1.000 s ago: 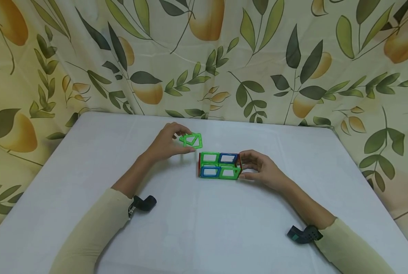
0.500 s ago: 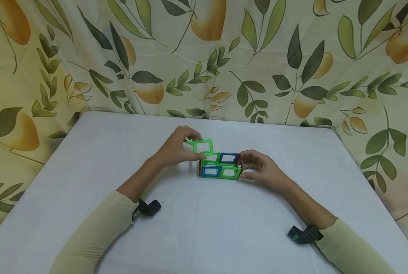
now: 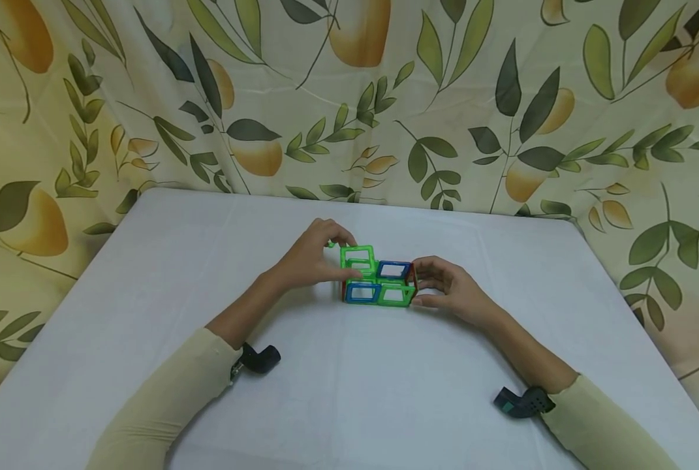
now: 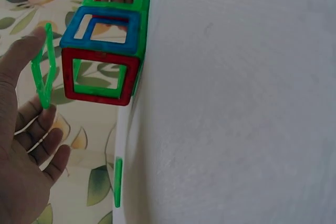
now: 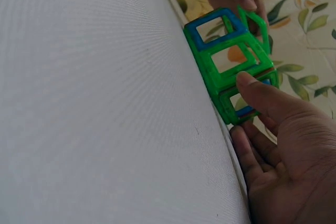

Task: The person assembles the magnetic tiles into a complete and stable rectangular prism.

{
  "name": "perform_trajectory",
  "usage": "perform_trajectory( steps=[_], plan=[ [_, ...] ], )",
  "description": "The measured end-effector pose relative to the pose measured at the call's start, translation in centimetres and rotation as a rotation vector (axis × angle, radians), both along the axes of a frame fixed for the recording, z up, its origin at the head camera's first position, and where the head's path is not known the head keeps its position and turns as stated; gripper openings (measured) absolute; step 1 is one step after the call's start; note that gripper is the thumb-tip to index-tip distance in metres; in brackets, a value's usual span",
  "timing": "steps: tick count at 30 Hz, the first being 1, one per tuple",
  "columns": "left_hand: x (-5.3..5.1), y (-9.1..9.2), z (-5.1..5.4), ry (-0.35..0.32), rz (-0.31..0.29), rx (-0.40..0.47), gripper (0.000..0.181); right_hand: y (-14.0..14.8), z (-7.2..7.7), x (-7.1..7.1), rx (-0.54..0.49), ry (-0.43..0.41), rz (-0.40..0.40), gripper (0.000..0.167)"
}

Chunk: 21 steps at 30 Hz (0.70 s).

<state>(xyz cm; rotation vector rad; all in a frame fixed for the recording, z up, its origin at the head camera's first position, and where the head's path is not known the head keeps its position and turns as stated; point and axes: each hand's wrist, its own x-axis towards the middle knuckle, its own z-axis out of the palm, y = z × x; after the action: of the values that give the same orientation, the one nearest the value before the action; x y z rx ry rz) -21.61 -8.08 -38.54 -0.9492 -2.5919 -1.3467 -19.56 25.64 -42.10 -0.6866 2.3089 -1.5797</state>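
Observation:
A box-shaped frame of magnetic tiles point(image 3: 362, 293), green, blue and red with open middles, sits on the white table. My left hand point(image 3: 308, 258) pinches a green square tile point(image 3: 357, 248) between thumb and fingers, at the box's left half, tilted up; contact is unclear. In the left wrist view this green tile point(image 4: 51, 66) is edge-on beside the box's red end point(image 4: 100, 100). My right hand point(image 3: 457, 290) grips the box's right end. Its thumb point(image 5: 252, 85) lies on a green tile in the right wrist view, with the fingers curled beneath.
A thin green piece point(image 4: 118, 182) shows edge-on near the table surface in the left wrist view. The white tabletop point(image 3: 337, 391) ends against a leaf-and-fruit patterned cloth point(image 3: 326, 98) behind. Black wrist cameras point(image 3: 261, 359) hang from both wrists.
My left hand has moved right and slightly down, bringing the green square tile from left of the box to its left half. My right hand has stayed at the right end.

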Motion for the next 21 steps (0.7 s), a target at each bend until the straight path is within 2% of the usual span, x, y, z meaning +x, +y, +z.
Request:
perform_trajectory(
  steps=[8, 21],
  plan=[
    [0.23, 0.50, -0.07, -0.014, -0.011, -0.013, 0.049, 0.00, 0.09, 0.04, 0.006, 0.004, 0.002, 0.064],
    [0.54, 1.01, -0.37, 0.000, -0.055, -0.063, 0.048, 0.04, 0.13, 0.09, 0.005, 0.011, 0.004, 0.064]
  ],
)
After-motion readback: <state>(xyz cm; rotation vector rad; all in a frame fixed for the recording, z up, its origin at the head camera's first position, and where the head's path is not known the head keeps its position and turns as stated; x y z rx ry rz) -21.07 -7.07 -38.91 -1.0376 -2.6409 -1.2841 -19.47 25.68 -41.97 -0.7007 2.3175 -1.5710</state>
